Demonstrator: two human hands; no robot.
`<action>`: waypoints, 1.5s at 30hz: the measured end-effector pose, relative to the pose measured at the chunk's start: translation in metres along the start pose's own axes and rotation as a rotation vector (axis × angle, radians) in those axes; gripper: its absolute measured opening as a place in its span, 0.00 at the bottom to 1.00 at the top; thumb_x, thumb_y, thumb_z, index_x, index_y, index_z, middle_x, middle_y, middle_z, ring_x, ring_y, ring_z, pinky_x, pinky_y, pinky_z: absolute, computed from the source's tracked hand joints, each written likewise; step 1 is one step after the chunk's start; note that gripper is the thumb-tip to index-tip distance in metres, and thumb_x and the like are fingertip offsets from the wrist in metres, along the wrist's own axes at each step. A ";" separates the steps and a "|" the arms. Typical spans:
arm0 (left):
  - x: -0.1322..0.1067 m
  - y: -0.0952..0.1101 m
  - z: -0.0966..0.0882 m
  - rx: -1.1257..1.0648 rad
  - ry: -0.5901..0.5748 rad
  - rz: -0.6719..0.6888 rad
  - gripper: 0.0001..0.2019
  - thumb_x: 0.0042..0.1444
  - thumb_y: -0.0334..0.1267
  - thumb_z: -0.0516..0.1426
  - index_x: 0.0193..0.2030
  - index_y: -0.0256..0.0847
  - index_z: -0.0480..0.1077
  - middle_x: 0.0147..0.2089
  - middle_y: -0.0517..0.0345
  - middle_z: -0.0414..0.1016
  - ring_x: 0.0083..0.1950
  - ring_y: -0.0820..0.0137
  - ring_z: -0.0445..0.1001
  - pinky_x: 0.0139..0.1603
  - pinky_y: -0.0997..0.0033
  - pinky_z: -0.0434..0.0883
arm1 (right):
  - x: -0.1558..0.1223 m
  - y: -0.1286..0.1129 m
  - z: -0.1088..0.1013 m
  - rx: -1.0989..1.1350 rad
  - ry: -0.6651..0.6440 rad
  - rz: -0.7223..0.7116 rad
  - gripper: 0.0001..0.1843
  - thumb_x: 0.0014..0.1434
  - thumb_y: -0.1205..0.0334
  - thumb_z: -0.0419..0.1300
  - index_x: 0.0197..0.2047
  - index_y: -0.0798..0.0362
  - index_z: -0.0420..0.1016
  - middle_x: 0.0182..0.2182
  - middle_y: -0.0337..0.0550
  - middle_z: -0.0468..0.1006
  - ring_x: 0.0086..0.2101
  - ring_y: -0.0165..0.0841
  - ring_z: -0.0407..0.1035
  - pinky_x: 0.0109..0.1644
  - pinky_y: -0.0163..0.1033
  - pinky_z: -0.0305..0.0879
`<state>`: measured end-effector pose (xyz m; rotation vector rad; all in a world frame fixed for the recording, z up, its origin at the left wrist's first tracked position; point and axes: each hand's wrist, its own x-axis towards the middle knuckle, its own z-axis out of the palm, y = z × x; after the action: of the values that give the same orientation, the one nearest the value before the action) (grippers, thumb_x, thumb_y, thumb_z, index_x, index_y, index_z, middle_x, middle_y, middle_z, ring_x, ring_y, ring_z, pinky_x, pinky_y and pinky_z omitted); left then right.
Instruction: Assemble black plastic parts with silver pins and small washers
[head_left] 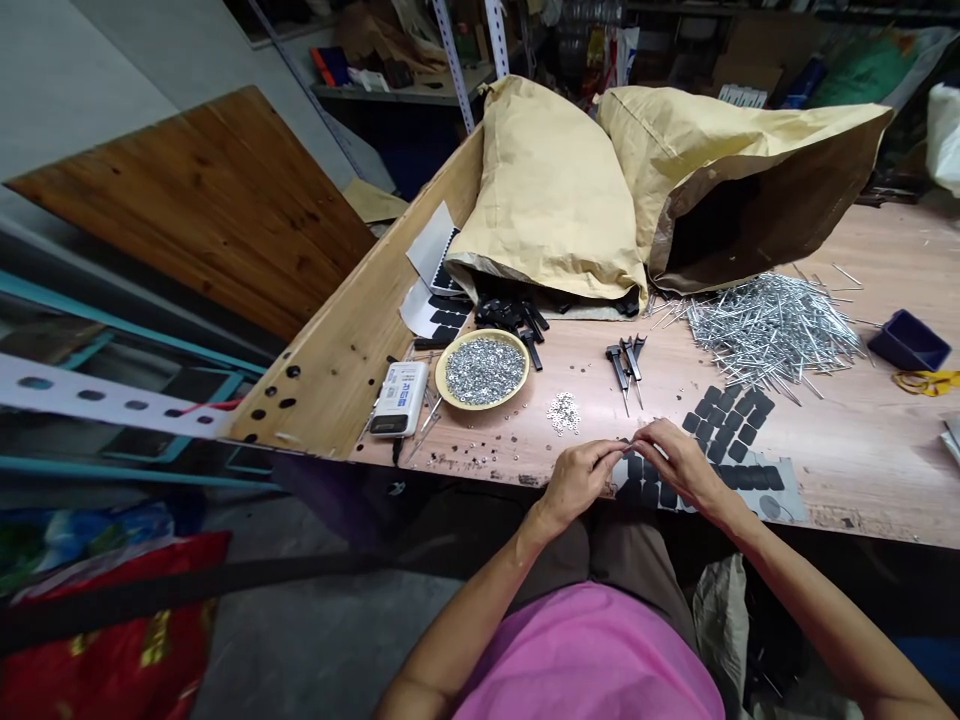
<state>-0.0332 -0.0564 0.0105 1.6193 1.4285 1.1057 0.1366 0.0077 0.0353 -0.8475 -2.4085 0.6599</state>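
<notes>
My left hand [579, 478] and my right hand [676, 462] meet fingertip to fingertip above the table's front edge. Both are closed in a pinch around something small and thin that I cannot make out. Under and beside my right hand lies a grey sheet [791, 490] bearing black rounded pads, with more black pads [724, 425] loose behind it. Just beyond my fingers are a few black clip-like parts with thin metal shafts [627, 368]. A small heap of silvery washers [563, 413] lies to the left of them.
A yellow bowl [484, 405] full of tiny metal pieces stands left, beside a white power bank [400, 398]. Metal rods [776, 330] are piled at right, near a dark blue box [910, 341]. Two large paper sacks [555, 190] stand behind. A wooden board [352, 340] edges the left side.
</notes>
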 end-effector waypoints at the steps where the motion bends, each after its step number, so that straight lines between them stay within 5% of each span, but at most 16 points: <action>1: -0.001 0.000 0.001 0.050 0.011 0.036 0.10 0.59 0.33 0.54 0.42 0.43 0.76 0.42 0.55 0.81 0.42 0.68 0.79 0.43 0.73 0.74 | 0.000 -0.001 0.001 -0.057 0.002 -0.033 0.22 0.67 0.51 0.43 0.33 0.52 0.72 0.27 0.45 0.74 0.30 0.34 0.67 0.34 0.38 0.64; 5: -0.006 0.000 0.005 0.267 0.037 0.163 0.12 0.62 0.34 0.51 0.45 0.41 0.75 0.36 0.52 0.80 0.36 0.68 0.79 0.36 0.74 0.73 | -0.002 -0.001 0.010 -0.180 0.014 -0.021 0.26 0.68 0.50 0.37 0.26 0.51 0.67 0.23 0.45 0.70 0.27 0.34 0.62 0.32 0.38 0.60; 8: -0.007 0.001 0.009 0.286 0.026 0.175 0.13 0.62 0.34 0.50 0.44 0.41 0.76 0.31 0.53 0.79 0.31 0.69 0.77 0.33 0.74 0.71 | -0.003 0.002 0.015 -0.156 -0.012 0.170 0.32 0.66 0.45 0.33 0.19 0.50 0.59 0.18 0.42 0.65 0.23 0.32 0.60 0.29 0.38 0.57; 13: 0.001 0.007 0.011 -0.198 0.090 -0.119 0.11 0.59 0.40 0.53 0.40 0.40 0.76 0.33 0.54 0.79 0.32 0.71 0.76 0.35 0.73 0.71 | -0.003 0.005 0.004 0.067 -0.090 0.556 0.33 0.62 0.37 0.34 0.20 0.50 0.63 0.18 0.39 0.68 0.22 0.31 0.62 0.27 0.36 0.55; 17: 0.008 0.018 0.013 -0.700 0.094 -0.391 0.15 0.54 0.48 0.57 0.37 0.37 0.73 0.27 0.57 0.76 0.29 0.73 0.74 0.35 0.73 0.71 | -0.008 -0.003 0.001 0.309 0.066 0.593 0.27 0.56 0.35 0.49 0.27 0.51 0.69 0.24 0.40 0.72 0.27 0.32 0.66 0.31 0.37 0.62; 23: 0.014 0.029 0.040 -0.787 0.211 -0.375 0.15 0.49 0.48 0.60 0.34 0.37 0.73 0.46 0.49 0.74 0.46 0.68 0.75 0.48 0.69 0.71 | -0.026 -0.012 0.020 0.825 0.183 0.713 0.30 0.48 0.37 0.60 0.48 0.49 0.72 0.35 0.42 0.76 0.34 0.34 0.70 0.38 0.40 0.68; 27: 0.018 0.030 0.061 -0.709 0.218 -0.357 0.15 0.48 0.49 0.61 0.32 0.37 0.74 0.51 0.48 0.70 0.48 0.68 0.74 0.49 0.70 0.71 | -0.040 -0.010 0.019 0.953 0.205 0.844 0.28 0.47 0.36 0.61 0.41 0.50 0.76 0.31 0.41 0.75 0.29 0.30 0.67 0.29 0.34 0.66; 32: 0.025 0.034 0.088 -0.742 0.249 -0.389 0.16 0.47 0.49 0.61 0.33 0.36 0.74 0.51 0.48 0.71 0.49 0.66 0.74 0.47 0.69 0.72 | -0.056 -0.007 0.008 0.963 0.243 0.813 0.23 0.49 0.39 0.61 0.36 0.51 0.75 0.28 0.38 0.73 0.27 0.29 0.67 0.27 0.33 0.63; 35: 0.029 0.037 0.098 -0.727 0.128 -0.418 0.16 0.49 0.47 0.61 0.39 0.37 0.75 0.50 0.47 0.72 0.48 0.67 0.74 0.44 0.72 0.72 | -0.067 0.014 -0.006 0.659 0.324 0.785 0.20 0.56 0.43 0.55 0.38 0.50 0.74 0.27 0.39 0.73 0.26 0.31 0.67 0.26 0.35 0.62; 39: 0.027 0.029 0.099 -0.692 0.016 -0.514 0.26 0.50 0.45 0.61 0.56 0.39 0.67 0.44 0.51 0.74 0.30 0.75 0.74 0.28 0.77 0.71 | -0.084 0.074 -0.041 -0.231 0.485 0.673 0.14 0.61 0.54 0.51 0.35 0.51 0.76 0.31 0.46 0.75 0.34 0.37 0.68 0.31 0.37 0.61; 42: 0.017 0.009 0.093 -0.532 0.120 -0.480 0.26 0.51 0.45 0.59 0.57 0.39 0.66 0.33 0.58 0.73 0.22 0.78 0.69 0.21 0.79 0.66 | -0.096 0.118 -0.066 -0.642 0.381 0.630 0.14 0.62 0.60 0.50 0.33 0.51 0.76 0.32 0.48 0.75 0.35 0.38 0.65 0.26 0.36 0.54; 45: 0.003 -0.017 0.087 -0.334 0.308 -0.373 0.24 0.53 0.47 0.57 0.53 0.37 0.68 0.29 0.59 0.72 0.30 0.73 0.74 0.30 0.76 0.71 | -0.103 0.149 -0.086 -0.842 0.252 0.610 0.13 0.62 0.62 0.51 0.30 0.50 0.75 0.33 0.49 0.74 0.35 0.38 0.62 0.23 0.35 0.47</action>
<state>0.0400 -0.0481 -0.0381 0.9332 1.5598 1.3206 0.3215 0.0647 -0.0167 -1.9054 -2.1481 -0.3240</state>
